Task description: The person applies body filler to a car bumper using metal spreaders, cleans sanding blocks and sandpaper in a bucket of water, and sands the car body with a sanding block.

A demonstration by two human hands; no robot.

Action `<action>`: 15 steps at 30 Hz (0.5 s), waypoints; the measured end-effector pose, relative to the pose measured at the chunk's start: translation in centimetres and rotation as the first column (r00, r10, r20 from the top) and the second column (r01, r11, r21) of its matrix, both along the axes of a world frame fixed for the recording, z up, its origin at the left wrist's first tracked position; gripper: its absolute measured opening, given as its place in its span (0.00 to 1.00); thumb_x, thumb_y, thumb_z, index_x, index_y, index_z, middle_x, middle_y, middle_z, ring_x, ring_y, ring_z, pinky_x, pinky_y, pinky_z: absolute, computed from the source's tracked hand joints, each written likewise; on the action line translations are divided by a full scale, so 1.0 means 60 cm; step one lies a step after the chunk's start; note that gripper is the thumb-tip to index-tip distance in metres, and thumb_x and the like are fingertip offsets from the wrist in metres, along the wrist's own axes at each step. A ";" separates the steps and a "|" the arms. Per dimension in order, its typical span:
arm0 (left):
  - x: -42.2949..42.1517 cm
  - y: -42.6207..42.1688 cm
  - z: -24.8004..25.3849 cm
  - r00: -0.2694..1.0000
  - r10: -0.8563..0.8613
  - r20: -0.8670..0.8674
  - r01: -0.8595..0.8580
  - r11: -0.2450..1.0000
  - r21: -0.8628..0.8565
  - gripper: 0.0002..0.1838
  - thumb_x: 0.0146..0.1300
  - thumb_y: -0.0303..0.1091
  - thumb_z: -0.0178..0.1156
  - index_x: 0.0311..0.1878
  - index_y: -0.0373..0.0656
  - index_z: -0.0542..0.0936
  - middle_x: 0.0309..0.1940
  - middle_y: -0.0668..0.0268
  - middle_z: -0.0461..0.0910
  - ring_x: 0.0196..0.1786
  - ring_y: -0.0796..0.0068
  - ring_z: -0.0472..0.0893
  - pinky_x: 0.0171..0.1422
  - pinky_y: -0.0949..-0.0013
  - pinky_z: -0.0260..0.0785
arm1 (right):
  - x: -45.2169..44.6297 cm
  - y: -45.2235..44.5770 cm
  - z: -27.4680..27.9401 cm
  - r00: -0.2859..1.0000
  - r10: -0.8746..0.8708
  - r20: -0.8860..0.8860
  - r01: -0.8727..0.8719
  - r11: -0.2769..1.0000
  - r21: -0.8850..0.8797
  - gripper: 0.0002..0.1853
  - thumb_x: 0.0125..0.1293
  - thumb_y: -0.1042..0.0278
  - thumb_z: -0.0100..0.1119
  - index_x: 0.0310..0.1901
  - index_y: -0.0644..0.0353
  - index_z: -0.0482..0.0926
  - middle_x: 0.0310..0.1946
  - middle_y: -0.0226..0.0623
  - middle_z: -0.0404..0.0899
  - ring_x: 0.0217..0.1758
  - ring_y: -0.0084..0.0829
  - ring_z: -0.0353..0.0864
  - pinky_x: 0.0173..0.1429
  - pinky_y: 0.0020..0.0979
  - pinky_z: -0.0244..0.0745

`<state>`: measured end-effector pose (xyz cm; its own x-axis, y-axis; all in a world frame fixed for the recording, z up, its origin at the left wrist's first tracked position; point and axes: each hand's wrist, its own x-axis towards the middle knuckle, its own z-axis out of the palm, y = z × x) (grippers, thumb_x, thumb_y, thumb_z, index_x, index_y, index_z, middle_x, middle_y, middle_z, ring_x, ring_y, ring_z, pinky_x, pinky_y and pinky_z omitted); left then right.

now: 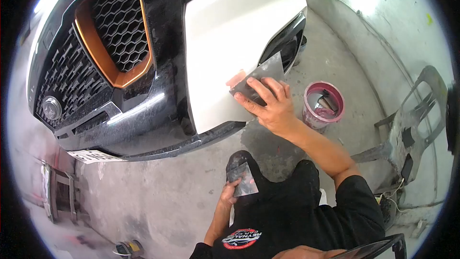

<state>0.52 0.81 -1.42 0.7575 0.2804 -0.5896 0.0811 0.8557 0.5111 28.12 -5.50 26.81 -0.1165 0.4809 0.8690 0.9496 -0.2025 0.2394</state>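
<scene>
My right hand (pixel 273 103) grips a thin, flat grey plate (pixel 270 69), its left edge against the white bumper (pixel 230 33) beside a small pink patch (pixel 235 79). Lower down, near my knee, my left hand (pixel 231 193) pinches a square metal plate (pixel 247 182) with faint pinkish smears on it. The patch is partly covered by the grey plate.
A pink bucket (pixel 309 115) holding tools stands right of my right forearm. Further right is a worn plastic chair (pixel 407 134). The car's black grille (pixel 72 72) fills the upper left. A can (pixel 128 248) sits on the floor at lower left.
</scene>
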 end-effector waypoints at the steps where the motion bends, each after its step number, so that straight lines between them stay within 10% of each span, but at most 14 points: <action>1: 0.001 -0.002 0.007 1.000 0.023 -0.007 -0.023 1.000 -0.013 0.20 0.67 0.28 0.54 0.61 0.38 0.74 0.55 0.58 0.79 0.54 0.59 0.81 0.60 0.51 0.75 | 0.000 -0.001 -0.008 1.000 0.011 -0.011 -0.011 1.000 0.003 0.39 0.45 0.69 0.68 0.63 0.31 0.74 0.63 0.28 0.69 0.56 0.37 0.68 0.52 0.39 0.61; 15: -0.001 -0.007 0.006 0.998 0.057 -0.029 -0.057 0.998 -0.022 0.17 0.66 0.27 0.56 0.58 0.39 0.77 0.53 0.60 0.81 0.52 0.60 0.82 0.59 0.52 0.76 | -0.042 -0.061 0.108 0.995 -0.053 -0.089 0.038 0.986 -0.163 0.35 0.48 0.70 0.63 0.62 0.31 0.76 0.58 0.27 0.71 0.56 0.35 0.67 0.52 0.38 0.59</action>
